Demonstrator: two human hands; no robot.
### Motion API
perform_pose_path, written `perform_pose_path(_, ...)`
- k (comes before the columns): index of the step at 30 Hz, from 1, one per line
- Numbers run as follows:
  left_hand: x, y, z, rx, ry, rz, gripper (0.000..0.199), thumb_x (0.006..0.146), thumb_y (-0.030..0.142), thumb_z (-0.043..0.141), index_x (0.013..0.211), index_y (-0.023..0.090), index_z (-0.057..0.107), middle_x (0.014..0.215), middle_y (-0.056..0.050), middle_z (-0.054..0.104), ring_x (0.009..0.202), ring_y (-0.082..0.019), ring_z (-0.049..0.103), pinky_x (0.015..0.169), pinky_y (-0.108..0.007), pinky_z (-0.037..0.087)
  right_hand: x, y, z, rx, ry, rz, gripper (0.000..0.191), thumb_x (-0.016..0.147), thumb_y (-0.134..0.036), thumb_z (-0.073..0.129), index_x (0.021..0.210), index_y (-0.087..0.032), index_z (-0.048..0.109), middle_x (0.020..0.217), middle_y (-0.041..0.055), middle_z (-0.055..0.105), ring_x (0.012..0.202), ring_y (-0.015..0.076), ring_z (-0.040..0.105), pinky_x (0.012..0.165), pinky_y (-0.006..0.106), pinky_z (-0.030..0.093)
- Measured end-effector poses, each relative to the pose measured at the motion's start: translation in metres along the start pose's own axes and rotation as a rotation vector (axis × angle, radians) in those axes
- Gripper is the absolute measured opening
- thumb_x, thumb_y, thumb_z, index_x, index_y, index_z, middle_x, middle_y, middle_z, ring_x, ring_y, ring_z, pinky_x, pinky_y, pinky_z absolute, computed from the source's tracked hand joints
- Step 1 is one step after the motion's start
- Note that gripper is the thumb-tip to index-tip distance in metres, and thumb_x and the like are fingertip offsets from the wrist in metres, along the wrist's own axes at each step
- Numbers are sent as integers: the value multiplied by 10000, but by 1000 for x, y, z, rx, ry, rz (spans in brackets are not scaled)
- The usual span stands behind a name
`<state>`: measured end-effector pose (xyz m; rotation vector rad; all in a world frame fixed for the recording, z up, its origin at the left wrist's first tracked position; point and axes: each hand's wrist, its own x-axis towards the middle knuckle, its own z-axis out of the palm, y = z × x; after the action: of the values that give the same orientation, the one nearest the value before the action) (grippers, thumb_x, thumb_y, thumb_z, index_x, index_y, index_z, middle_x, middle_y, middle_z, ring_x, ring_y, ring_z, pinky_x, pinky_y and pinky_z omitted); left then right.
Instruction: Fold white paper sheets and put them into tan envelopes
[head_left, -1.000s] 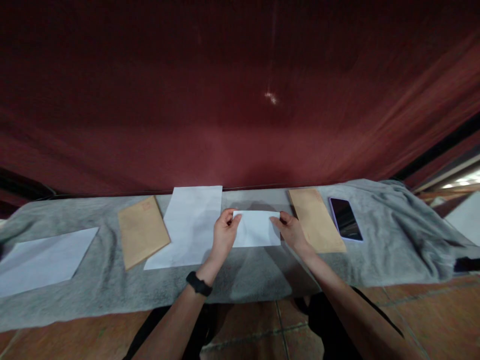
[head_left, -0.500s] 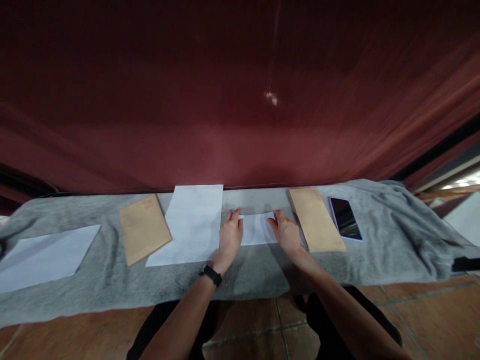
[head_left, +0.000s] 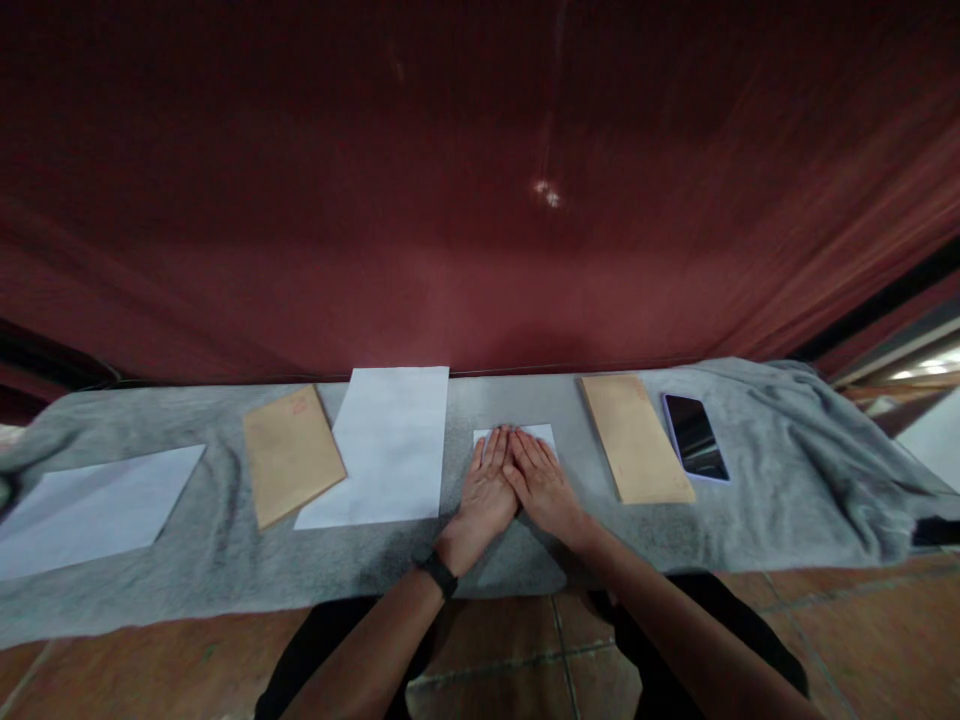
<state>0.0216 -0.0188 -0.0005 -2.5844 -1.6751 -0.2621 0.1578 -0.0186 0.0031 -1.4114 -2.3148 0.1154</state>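
Observation:
My left hand (head_left: pixel 489 492) lies flat, fingers stretched out, on a small folded sheet of white paper (head_left: pixel 541 432). Beside it, my right hand (head_left: pixel 545 490) is flat on the same paper, and the two hands touch at the fingers. Most of the paper is hidden beneath them; its top corners and far edge show. To the left of my hands is a larger white sheet (head_left: pixel 394 445). A brown envelope (head_left: pixel 637 440) rests to their right.
Another brown envelope (head_left: pixel 292 455) overlaps the large sheet's left edge. Farther left is a second white sheet (head_left: pixel 97 512). A phone (head_left: pixel 695 437) with a purple edge lies at the right. Grey cloth (head_left: pixel 802 480) covers the surface, with a dark red sheet-like backdrop (head_left: pixel 480 200) behind.
Both hands have let go of the folded paper's two sides. They have come together at its middle and flattened onto it.

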Motion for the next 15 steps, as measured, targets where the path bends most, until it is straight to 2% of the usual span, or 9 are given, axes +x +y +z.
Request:
perform_pose_path(4,-2,-4,-1,-3,20,-53,603,976,171,301,1566,48,294,1630,-175,331,1548,-248,204,1249,-467,240,-8,4,5,-101,2,31,572,1076,-375,286,1563,-81,351,1588,162,411,1501,257,336,1224,468,296)
perform_pose_path(8,-6,-8,-3,-14,29,-86,609,990,238,325,1563,35,292,1635,-184,311,1549,-263,199,1254,-477,220,-12,11,5,-175,26,44,585,1071,-382,330,1545,-40,368,1595,184,387,1502,280,330,1225,470,278)
perform_pose_path(15,-13,-13,-10,-9,26,-168,715,1018,499,368,1555,30,317,1625,-207,315,1537,-286,248,1259,-481,192,-20,21,-2,-226,15,90,642,1073,-448,323,1547,-15,343,1593,211,380,1495,298,335,1212,480,271)
